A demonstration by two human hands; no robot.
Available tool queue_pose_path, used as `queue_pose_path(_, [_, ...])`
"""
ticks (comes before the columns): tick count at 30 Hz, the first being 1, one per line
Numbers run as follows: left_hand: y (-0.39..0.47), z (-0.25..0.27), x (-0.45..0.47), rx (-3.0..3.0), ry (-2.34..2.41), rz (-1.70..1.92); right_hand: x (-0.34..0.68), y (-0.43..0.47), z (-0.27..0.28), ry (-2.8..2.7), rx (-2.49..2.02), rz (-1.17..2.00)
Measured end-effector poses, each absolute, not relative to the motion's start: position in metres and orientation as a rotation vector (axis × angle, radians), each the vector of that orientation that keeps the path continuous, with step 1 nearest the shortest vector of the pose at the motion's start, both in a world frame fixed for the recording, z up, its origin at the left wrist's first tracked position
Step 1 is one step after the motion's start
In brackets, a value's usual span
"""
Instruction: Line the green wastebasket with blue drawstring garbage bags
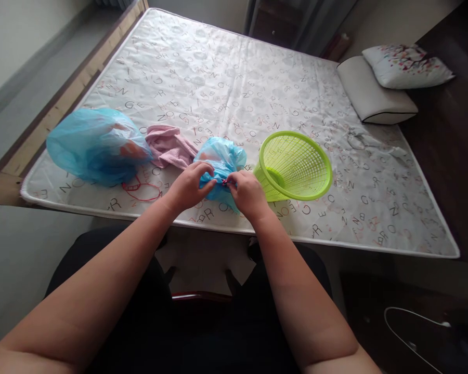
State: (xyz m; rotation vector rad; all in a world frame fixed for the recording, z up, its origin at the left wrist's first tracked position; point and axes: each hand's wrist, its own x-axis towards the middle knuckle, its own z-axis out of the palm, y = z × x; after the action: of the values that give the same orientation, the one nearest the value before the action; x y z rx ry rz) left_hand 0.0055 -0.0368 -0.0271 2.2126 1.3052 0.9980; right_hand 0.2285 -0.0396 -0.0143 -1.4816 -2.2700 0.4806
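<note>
A small blue plastic bag, gathered at its neck, lies on the mattress between my hands. My left hand curls its fingers and thumb around the bag's left side. At the neck, my right hand pinches a thin dark red tie against the plastic; the fingertips partly hide it. Just right of that hand, a lime-green mesh basket stands tilted, its opening toward me. Left of the bag lies a crumpled pink cloth.
A larger, puffed blue plastic bag with orange-red shapes inside rests at the left. Red string lies loosely before it. The letter-printed mattress extends away from me. A cushion and a pale headrest block sit far right.
</note>
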Motion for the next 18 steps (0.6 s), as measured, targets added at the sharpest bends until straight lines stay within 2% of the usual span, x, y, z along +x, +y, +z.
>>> queue_pose_path(8, [-0.037, -0.039, 0.01, 2.197, 1.37, 0.925, 0.225, -0.043, -0.01, -2.076, -1.552, 0.607])
queue_pose_path(18, [-0.043, -0.028, 0.013, 2.07, 1.494, 1.042, 0.229, -0.04, -0.009, -2.081, -1.523, 0.521])
